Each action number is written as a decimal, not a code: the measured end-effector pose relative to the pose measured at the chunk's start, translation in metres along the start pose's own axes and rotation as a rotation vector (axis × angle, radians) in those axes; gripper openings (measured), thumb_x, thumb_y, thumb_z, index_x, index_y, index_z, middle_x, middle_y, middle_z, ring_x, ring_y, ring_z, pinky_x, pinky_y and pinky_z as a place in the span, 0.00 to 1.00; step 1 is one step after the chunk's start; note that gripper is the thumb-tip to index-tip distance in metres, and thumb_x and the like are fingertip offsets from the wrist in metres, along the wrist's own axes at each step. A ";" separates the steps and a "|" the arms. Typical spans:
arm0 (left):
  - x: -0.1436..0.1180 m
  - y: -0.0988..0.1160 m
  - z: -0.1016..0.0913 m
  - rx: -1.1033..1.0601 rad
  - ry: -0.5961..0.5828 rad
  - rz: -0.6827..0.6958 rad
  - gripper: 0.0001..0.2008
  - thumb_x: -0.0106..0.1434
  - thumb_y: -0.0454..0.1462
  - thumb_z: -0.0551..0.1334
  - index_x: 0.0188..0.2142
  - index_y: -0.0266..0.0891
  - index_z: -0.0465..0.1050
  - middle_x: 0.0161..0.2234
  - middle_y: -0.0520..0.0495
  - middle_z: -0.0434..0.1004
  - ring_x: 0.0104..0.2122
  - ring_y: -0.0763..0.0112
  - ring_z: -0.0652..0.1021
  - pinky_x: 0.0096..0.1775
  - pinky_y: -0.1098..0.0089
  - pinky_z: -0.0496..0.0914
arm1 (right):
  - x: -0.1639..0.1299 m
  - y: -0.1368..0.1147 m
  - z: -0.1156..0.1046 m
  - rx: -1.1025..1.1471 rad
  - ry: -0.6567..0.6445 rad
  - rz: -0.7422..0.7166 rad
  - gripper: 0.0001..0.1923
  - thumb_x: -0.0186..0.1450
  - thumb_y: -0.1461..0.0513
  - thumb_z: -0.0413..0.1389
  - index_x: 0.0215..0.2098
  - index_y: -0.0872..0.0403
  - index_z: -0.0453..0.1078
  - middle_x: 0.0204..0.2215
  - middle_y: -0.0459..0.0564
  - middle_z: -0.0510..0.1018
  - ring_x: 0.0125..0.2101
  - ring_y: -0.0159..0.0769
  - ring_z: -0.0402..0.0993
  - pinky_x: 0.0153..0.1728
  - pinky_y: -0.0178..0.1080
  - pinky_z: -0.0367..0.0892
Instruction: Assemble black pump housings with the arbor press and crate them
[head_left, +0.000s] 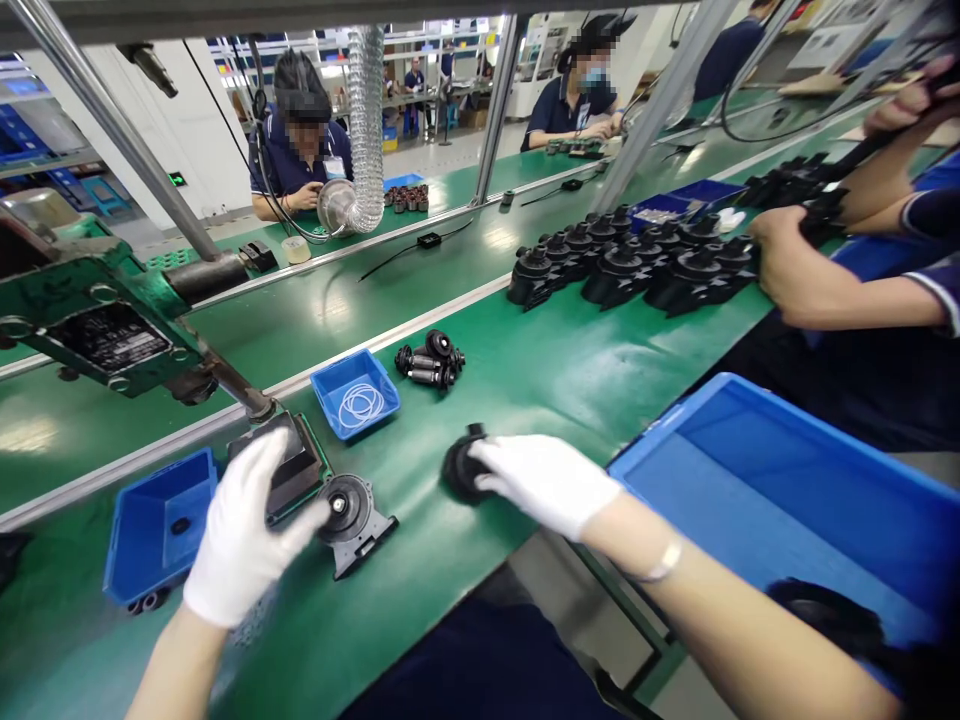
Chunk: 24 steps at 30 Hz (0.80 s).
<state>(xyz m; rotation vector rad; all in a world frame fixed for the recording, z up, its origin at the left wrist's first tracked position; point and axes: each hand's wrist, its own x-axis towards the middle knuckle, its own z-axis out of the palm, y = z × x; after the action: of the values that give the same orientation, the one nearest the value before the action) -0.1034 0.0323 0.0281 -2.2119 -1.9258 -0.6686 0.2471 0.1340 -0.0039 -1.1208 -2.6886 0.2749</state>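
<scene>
Two gloved hands work on black round parts at the near edge of the green surface.

The left hand [238,535] rests on a black block in a green holder [289,470], and its fingers are spread, with the thumb touching a black round housing [351,515] just beside it. The right hand [544,480] has its grip pinching a black round part [459,470] that sits flat on the surface [570,370]. To do this well, I think each part should be held flat and steady, with the fingers kept off the middle. A small blue tray with white rings [356,395] sits a bit farther back, near a little pile of dark rotors [431,362]. Far off by the right edge stand rows of black housings [622,262], where a co-worker's hand [784,262] is busy.
</scene>
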 end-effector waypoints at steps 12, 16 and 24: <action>-0.064 0.034 0.067 -0.756 -0.160 -0.303 0.54 0.57 0.49 0.66 0.68 0.45 0.27 0.67 0.29 0.48 0.64 0.40 0.59 0.60 0.37 0.57 | 0.034 -0.030 0.046 0.434 -0.008 0.177 0.48 0.52 0.52 0.66 0.64 0.58 0.55 0.63 0.64 0.56 0.62 0.52 0.57 0.61 0.51 0.58; -0.063 0.037 0.069 -0.806 -0.129 -0.339 0.51 0.58 0.46 0.65 0.68 0.44 0.30 0.66 0.29 0.48 0.64 0.42 0.61 0.60 0.41 0.59 | 0.038 -0.043 0.069 0.455 -0.030 0.139 0.48 0.50 0.54 0.66 0.64 0.61 0.55 0.66 0.67 0.50 0.66 0.55 0.49 0.64 0.54 0.54; -0.067 0.039 0.072 -0.857 -0.156 -0.347 0.55 0.52 0.39 0.69 0.67 0.40 0.31 0.65 0.27 0.50 0.64 0.42 0.60 0.61 0.40 0.57 | 0.057 -0.033 0.066 0.391 0.084 -0.027 0.18 0.59 0.58 0.58 0.47 0.55 0.70 0.50 0.60 0.69 0.52 0.49 0.67 0.54 0.55 0.64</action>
<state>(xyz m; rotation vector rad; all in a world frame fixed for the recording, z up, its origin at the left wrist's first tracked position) -0.0537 -0.0076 -0.0568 -2.3889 -2.4447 -1.6846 0.1681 0.1460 -0.0518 -0.9523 -2.4294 0.6967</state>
